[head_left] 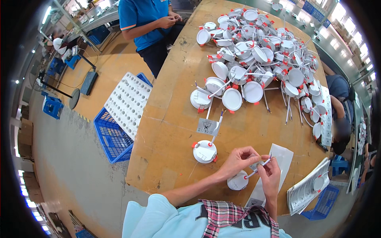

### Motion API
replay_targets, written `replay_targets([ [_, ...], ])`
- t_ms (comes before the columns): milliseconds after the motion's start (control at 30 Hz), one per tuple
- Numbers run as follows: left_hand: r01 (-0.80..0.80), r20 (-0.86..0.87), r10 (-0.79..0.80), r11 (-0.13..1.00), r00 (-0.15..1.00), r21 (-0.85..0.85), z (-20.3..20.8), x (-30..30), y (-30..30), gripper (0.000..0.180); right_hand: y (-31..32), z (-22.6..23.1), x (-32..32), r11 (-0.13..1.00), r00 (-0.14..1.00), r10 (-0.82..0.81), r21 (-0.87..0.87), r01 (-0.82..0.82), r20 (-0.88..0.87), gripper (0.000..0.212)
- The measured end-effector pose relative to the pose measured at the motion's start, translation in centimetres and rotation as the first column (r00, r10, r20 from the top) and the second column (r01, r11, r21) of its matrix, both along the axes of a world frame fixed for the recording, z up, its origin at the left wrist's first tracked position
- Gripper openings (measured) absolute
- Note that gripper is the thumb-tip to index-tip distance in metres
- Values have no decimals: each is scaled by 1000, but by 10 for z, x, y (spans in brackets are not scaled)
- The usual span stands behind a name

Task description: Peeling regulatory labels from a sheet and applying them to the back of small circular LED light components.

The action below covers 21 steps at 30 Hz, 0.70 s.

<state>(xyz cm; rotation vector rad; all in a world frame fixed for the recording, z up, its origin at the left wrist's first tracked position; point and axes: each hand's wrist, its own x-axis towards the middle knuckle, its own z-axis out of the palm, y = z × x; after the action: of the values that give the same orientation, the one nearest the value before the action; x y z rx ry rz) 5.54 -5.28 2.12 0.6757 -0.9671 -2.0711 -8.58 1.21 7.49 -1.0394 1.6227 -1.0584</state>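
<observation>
While both hands meet over the near edge of the table (pixel 166 131), the scene reads as follows.

Left hand: the left hand (pixel 237 160) has its fingers pinched together on a small label at the lead of a round white lamp.
Right hand: the right hand (pixel 270 176) is clamped, thumb against fingers, on the white lead (pixel 258 167) just beside the left fingertips.
Lamp in hand: the white lamp (pixel 237 181) hangs or rests low, just under the left hand, at the table's near edge; whether it touches the wood cannot be told.
Handling: it looks light and rigid, a thin plastic disc with orange spring clips; the lead is thin and limp, so the body is best taken by its rim, and the lead near its end. The face would likely scuff or crack if dropped.
Second lamp: another lamp (pixel 204 151) lies face down to the left, its lead running up to a small grey label (pixel 207 126).
Pile: a heap of lamps (pixel 258 55) with tangled leads covers the far half of the table.
Sheet: a white label sheet (pixel 283 158) lies under the right hand.
Nearby: a blue crate (pixel 113 139) with a white holed tray (pixel 127 102) stands at the left; a person in a blue shirt (pixel 145 20) works at the far end.
</observation>
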Motion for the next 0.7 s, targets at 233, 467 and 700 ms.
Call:
replay_targets([
  [233, -35, 9, 35, 999, 999, -23, -3, 0, 0, 13, 2, -9, -3, 998, 998, -48, 29, 47, 43, 11],
  [467, -11, 33, 12, 1000, 999, -27, -3, 2, -2, 11, 3, -10, -1, 997, 995, -82, 10, 82, 53, 10],
  [700, -15, 80, 16, 1000, 997, -14, -1, 6, -4, 11, 7, -12, 1, 994, 991, -104, -16, 106, 90, 9],
])
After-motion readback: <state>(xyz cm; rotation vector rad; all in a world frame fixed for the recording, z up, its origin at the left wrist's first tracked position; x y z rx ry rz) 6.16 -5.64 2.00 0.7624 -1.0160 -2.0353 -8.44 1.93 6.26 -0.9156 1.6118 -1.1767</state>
